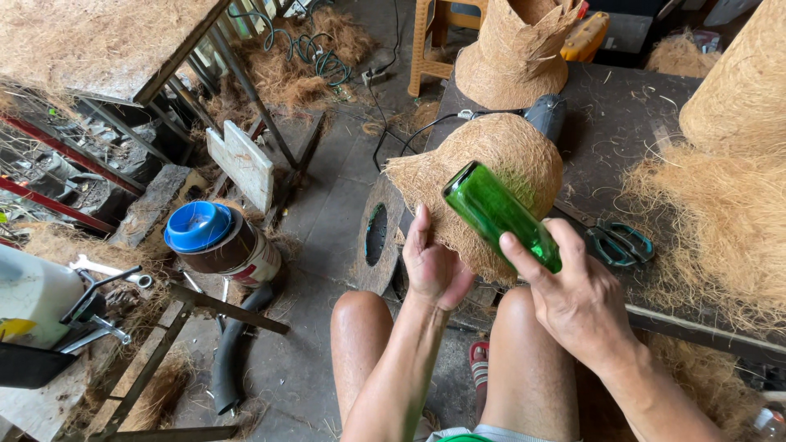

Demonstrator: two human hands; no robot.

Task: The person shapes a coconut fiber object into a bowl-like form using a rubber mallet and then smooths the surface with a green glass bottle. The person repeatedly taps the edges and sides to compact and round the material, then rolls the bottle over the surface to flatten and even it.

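My right hand [575, 298] grips a green glass bottle [496, 212], its base tilted up and away from me. The bottle lies against a domed pot of coconut fibre [491, 151] resting at the edge of a dark workbench [622, 123]. My left hand [432, 263] presses flat against the near left side of the fibre dome, fingers together. My bare knees show below both hands.
Scissors with teal handles [621, 241] lie on the bench right of the bottle. Further fibre pots [517, 51] and a loose fibre heap [720, 221] crowd the bench. A can with a blue lid [217, 239], a metal frame [188, 311] and cables [315, 53] sit on the floor at left.
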